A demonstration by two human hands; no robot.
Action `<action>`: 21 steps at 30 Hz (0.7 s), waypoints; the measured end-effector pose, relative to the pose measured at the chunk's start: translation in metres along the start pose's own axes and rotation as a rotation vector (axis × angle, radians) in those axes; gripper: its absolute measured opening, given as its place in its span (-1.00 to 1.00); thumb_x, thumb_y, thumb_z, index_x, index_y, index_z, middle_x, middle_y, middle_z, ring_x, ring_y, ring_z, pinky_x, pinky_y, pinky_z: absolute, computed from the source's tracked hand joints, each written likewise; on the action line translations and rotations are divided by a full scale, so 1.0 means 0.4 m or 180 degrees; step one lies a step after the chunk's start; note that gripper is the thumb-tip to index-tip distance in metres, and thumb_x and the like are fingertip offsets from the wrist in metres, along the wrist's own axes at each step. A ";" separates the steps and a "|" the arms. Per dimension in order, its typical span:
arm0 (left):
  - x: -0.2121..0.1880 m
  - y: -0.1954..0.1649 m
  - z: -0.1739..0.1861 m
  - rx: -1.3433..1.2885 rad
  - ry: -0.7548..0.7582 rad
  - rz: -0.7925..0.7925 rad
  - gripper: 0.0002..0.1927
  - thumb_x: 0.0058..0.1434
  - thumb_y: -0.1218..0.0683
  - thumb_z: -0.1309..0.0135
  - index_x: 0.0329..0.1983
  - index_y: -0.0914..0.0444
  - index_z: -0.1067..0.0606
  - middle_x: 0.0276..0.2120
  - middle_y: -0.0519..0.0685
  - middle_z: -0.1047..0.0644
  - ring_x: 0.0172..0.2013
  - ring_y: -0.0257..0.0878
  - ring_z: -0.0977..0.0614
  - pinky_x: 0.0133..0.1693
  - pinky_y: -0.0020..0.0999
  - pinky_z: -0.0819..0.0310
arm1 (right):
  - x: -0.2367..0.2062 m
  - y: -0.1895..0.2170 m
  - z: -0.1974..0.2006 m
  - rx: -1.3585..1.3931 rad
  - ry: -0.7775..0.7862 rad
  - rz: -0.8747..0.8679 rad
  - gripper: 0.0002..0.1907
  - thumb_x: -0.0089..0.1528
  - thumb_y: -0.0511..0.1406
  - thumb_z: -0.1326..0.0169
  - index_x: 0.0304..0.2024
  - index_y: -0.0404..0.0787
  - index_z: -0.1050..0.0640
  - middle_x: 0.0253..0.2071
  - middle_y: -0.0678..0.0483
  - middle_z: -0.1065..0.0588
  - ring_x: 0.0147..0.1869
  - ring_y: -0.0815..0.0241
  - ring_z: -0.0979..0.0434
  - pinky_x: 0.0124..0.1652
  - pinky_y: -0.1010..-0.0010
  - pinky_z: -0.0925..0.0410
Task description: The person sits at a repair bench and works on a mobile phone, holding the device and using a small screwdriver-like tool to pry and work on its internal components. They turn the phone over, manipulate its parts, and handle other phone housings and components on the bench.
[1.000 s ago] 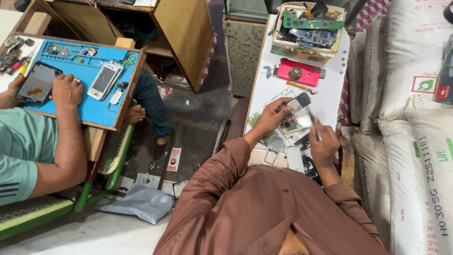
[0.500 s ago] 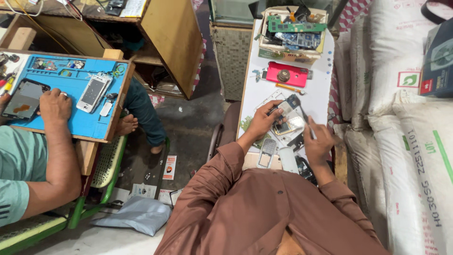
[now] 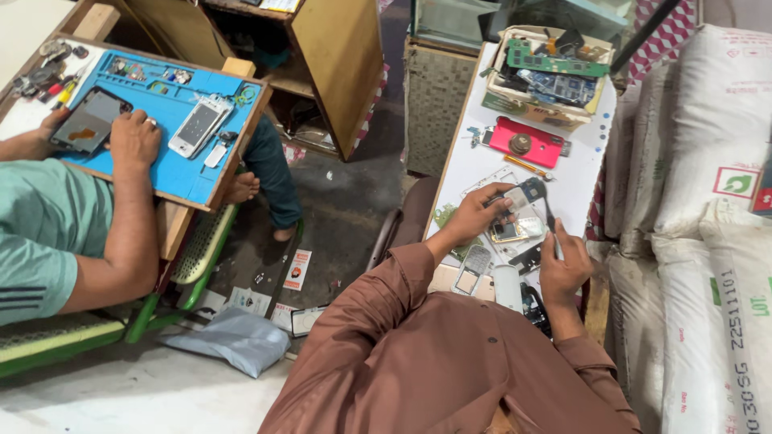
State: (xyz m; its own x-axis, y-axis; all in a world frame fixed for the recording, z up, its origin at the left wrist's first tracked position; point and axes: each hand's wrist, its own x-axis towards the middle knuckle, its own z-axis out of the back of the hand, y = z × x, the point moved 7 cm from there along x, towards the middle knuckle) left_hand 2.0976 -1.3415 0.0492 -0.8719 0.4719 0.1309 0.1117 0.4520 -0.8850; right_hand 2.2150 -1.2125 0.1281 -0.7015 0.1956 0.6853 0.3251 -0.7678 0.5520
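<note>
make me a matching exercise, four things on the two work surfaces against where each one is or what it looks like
Things:
1. opened phone
2. red case
3. cardboard box
4. white phone

Places or states:
A. on the blue mat, by the co-worker
B. held in the left hand
C. full of circuit boards, at the table's far end
D. flat on the white table, before the box

Pairs: 1-B, 2-D, 3-C, 4-A

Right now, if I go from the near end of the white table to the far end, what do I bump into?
Right hand → left hand holding the opened phone → red phone case → box of circuit boards.
</note>
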 end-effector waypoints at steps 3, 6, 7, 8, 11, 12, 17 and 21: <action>0.008 -0.011 0.025 -0.0045 -0.0007 0.0014 -0.62 0.47 0.12 -0.01 0.28 0.38 -0.41 -0.11 -0.03 -0.58 -0.23 -0.36 -0.61 -0.22 -0.46 -0.51 | 0.006 0.015 -0.037 -0.0029 0.0121 0.0243 -0.65 0.29 -0.53 -0.23 0.14 -0.34 -0.62 -0.26 -0.13 -0.53 -0.24 0.07 -0.55 -0.23 0.28 -0.40; 0.024 -0.023 0.048 -0.0068 -0.0012 0.0041 -0.62 0.46 0.12 -0.02 0.28 0.37 -0.42 -0.11 -0.04 -0.59 -0.22 -0.37 -0.61 -0.21 -0.47 -0.51 | 0.025 0.007 -0.063 -0.0085 0.0084 0.0072 -0.65 0.31 -0.54 -0.21 0.16 -0.34 -0.61 -0.25 -0.13 -0.53 -0.22 0.06 -0.54 -0.19 0.26 -0.40; 0.028 -0.025 0.057 -0.0055 -0.0015 0.0066 -0.62 0.46 0.11 -0.02 0.28 0.36 -0.42 -0.12 -0.04 -0.59 -0.22 -0.38 -0.61 -0.21 -0.47 -0.51 | 0.029 0.013 -0.072 -0.0007 0.0101 0.0141 -0.66 0.33 -0.53 -0.20 0.17 -0.35 -0.60 -0.22 -0.13 -0.53 -0.20 0.06 -0.55 -0.18 0.28 -0.40; 0.032 -0.030 0.066 -0.0066 -0.0005 0.0049 -0.62 0.47 0.11 -0.02 0.28 0.36 -0.42 -0.12 -0.04 -0.59 -0.22 -0.38 -0.61 -0.21 -0.47 -0.52 | 0.032 0.019 -0.083 0.0072 0.0112 0.0210 -0.67 0.35 -0.53 -0.20 0.18 -0.35 -0.58 -0.20 -0.14 -0.53 -0.18 0.06 -0.56 -0.17 0.29 -0.41; 0.036 -0.041 0.094 -0.0045 -0.0001 0.0024 -0.63 0.47 0.11 -0.02 0.29 0.35 -0.42 -0.11 -0.05 -0.59 -0.21 -0.38 -0.62 -0.20 -0.48 -0.52 | 0.038 0.020 -0.116 -0.0265 0.0135 0.0066 -0.64 0.30 -0.53 -0.23 0.16 -0.34 -0.62 -0.26 -0.14 -0.51 -0.22 0.00 -0.52 -0.17 0.24 -0.38; 0.036 -0.044 0.105 -0.0011 -0.0031 0.0021 -0.63 0.47 0.11 -0.02 0.28 0.34 -0.43 -0.12 -0.04 -0.59 -0.22 -0.38 -0.63 -0.21 -0.47 -0.53 | 0.036 0.023 -0.125 -0.0257 0.0130 0.0036 -0.64 0.31 -0.53 -0.23 0.17 -0.34 -0.61 -0.26 -0.14 -0.51 -0.22 0.00 -0.52 -0.17 0.24 -0.38; 0.045 -0.077 0.173 0.0025 0.0011 -0.0119 -0.62 0.46 0.12 -0.05 0.29 0.34 -0.43 -0.09 -0.03 -0.59 -0.18 -0.35 -0.64 -0.17 -0.43 -0.57 | 0.034 0.047 -0.199 -0.0084 0.0206 0.0172 -0.66 0.32 -0.51 -0.21 0.17 -0.33 -0.61 -0.26 -0.15 -0.52 -0.25 -0.01 -0.52 -0.20 0.22 -0.38; 0.031 -0.069 0.245 0.0112 -0.0033 0.0025 -0.59 0.41 0.11 -0.03 0.30 0.29 -0.40 -0.11 -0.03 -0.56 -0.19 -0.29 -0.68 -0.17 -0.37 -0.65 | -0.009 0.048 -0.256 -0.0431 0.0215 0.0317 -0.68 0.39 -0.51 -0.21 0.21 -0.34 -0.62 -0.22 -0.17 -0.50 -0.19 -0.10 -0.50 -0.13 0.15 -0.37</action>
State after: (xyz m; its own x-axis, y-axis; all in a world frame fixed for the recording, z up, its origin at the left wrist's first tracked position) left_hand 2.0370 -1.4223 0.0315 -0.8759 0.4674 0.1194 0.1019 0.4212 -0.9012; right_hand 2.1589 -1.2904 0.0875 -0.7127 0.0766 0.6972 0.3099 -0.8574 0.4110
